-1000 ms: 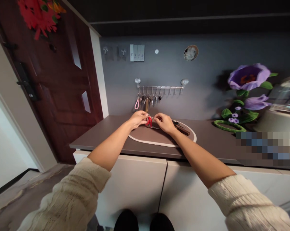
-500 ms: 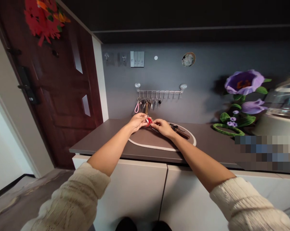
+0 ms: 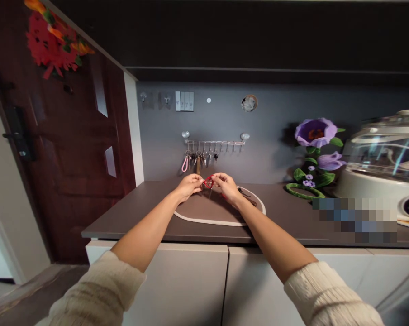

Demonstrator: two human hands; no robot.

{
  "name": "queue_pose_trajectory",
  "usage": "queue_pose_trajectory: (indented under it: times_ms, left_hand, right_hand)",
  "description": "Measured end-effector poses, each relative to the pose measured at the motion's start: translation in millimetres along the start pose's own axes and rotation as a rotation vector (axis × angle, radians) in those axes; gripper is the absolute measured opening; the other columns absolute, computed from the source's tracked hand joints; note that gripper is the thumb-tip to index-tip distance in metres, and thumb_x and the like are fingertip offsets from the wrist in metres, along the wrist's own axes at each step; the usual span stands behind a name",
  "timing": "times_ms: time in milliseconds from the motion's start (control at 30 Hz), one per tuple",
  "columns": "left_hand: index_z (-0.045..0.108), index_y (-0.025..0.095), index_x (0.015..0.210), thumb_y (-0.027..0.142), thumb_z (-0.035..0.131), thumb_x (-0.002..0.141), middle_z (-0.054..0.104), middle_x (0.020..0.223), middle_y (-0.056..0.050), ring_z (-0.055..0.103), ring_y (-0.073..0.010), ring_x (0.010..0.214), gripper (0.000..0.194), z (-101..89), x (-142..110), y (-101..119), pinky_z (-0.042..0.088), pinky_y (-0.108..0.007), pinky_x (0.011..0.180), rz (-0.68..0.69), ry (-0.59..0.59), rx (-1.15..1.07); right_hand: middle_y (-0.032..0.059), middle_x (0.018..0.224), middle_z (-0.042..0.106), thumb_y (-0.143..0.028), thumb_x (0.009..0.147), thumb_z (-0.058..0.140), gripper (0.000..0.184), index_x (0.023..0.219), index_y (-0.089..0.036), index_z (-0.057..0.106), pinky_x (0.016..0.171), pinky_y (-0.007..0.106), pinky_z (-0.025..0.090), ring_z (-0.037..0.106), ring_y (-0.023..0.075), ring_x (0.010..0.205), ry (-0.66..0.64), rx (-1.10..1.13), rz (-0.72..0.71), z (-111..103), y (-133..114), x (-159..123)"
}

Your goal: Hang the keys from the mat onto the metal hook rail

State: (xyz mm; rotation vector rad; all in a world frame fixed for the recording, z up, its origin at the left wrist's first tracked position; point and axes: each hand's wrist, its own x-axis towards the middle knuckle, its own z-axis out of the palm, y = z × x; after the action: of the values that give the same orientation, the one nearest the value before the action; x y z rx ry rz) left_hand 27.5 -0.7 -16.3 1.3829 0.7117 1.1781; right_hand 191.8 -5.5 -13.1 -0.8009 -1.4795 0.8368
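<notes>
Dark counter [image 3: 123, 213]: bearing pale-edged oval mat [image 3: 207, 213]. Over mat: red cord [image 3: 210, 183], forming a loop. Left hand [image 3: 189, 186]: fingertips are pinching the cord's left end. Right hand [image 3: 225, 186]: thumb and fingers are gripping its right side. Wall [image 3: 268, 158] behind: clear hook rail [image 3: 221, 143], holding hanging keys [image 3: 216, 157].

Red cord [image 3: 209, 182], apparently cloth; glossy hook rail [image 3: 214, 142]; matt, smooth countertop [image 3: 130, 208]; rough knitted sleeves [image 3: 326, 294].
</notes>
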Motion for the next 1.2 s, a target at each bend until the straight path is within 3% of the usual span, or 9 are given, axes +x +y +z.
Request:
queue_pose_trajectory:
  times_ms: [233, 367, 567, 700, 867, 1000, 1200]
  left_hand:
    - [0.053, 0.012, 0.073, 0.032, 0.07, 0.061, 0.052, 0.06, 0.004, 0.047, -0.004, 0.054, 0.029, 7.6, 5, -10, 0.037, -0.021, 0.06, 0.044, -0.089, 0.156]
    - [0.054, 0.012, 0.073, 0.031, 0.072, 0.059, 0.052, 0.059, 0.004, 0.046, -0.004, 0.054, 0.029, 16.1, 7, -10, 0.037, -0.021, 0.06, 0.049, -0.084, 0.153]
    - [0.056, 0.013, 0.072, 0.027, 0.071, 0.06, 0.056, 0.062, 0.002, 0.051, -0.006, 0.06, 0.023, 27.5, 17, 8, 0.041, -0.023, 0.067, 0.016, -0.002, 0.18]
    - [0.056, 0.014, 0.074, 0.023, 0.065, 0.066, 0.063, 0.074, -0.002, 0.056, -0.0096, 0.071, 0.015, 36.7, 30, 19, 0.042, -0.024, 0.069, 0.023, 0.072, 0.216]
    - [0.056, 0.014, 0.075, 0.017, 0.053, 0.074, 0.063, 0.074, -0.004, 0.058, -0.0108, 0.07, 0.005, 52.0, 51, 10, 0.043, -0.024, 0.067, 0.11, 0.246, 0.295]
    - [0.056, 0.014, 0.074, 0.018, 0.049, 0.075, 0.062, 0.072, -0.004, 0.057, -0.0118, 0.068, 0.008, 53.0, 56, -10, 0.043, -0.024, 0.067, 0.258, 0.302, 0.55]
    - [0.06, 0.017, 0.079, 0.026, 0.043, 0.08, 0.063, 0.079, -0.005, 0.056, -0.0153, 0.073, 0.018, 42.1, 39, -18, 0.041, -0.027, 0.069, 0.458, 0.115, 1.122]
  right_hand:
    - [-0.0016, 0.064, 0.056, -0.039, 0.065, 0.059, 0.024, 0.071, -0.016, 0.056, 0.063, 0.024, 0.038, 0.048, 0.0094, 0.06, 0.044, -0.055, -0.01, -1, -6, 4]
    - [-0.0007, 0.066, 0.056, -0.037, 0.064, 0.059, 0.023, 0.07, -0.015, 0.057, 0.065, 0.025, 0.04, 0.049, 0.0096, 0.061, 0.029, -0.143, -0.062, -7, -22, 15]
    - [-0.0002, 0.065, 0.058, -0.035, 0.062, 0.06, 0.022, 0.068, -0.014, 0.058, 0.064, 0.025, 0.04, 0.049, 0.0092, 0.059, -0.044, -0.287, -0.101, -26, -46, 46]
    - [0.001, 0.066, 0.061, -0.032, 0.064, 0.058, 0.02, 0.071, -0.013, 0.063, 0.063, 0.024, 0.04, 0.05, 0.0096, 0.059, -0.052, -0.458, -0.143, -40, -54, 67]
    - [0.0019, 0.067, 0.064, -0.027, 0.064, 0.057, 0.016, 0.069, -0.014, 0.066, 0.06, 0.023, 0.04, 0.053, 0.0113, 0.063, -0.01, -0.681, -0.158, -56, -62, 94]
    - [0.0011, 0.063, 0.062, -0.026, 0.065, 0.057, 0.017, 0.071, -0.012, 0.067, 0.055, 0.021, 0.037, 0.05, 0.0102, 0.057, 0.005, -0.818, -0.16, -64, -72, 110]
    - [0.004, 0.065, 0.063, -0.024, 0.066, 0.059, 0.019, 0.075, -0.01, 0.069, 0.053, 0.022, 0.037, 0.051, 0.0108, 0.056, 0.027, -0.961, -0.14, -63, -84, 125]
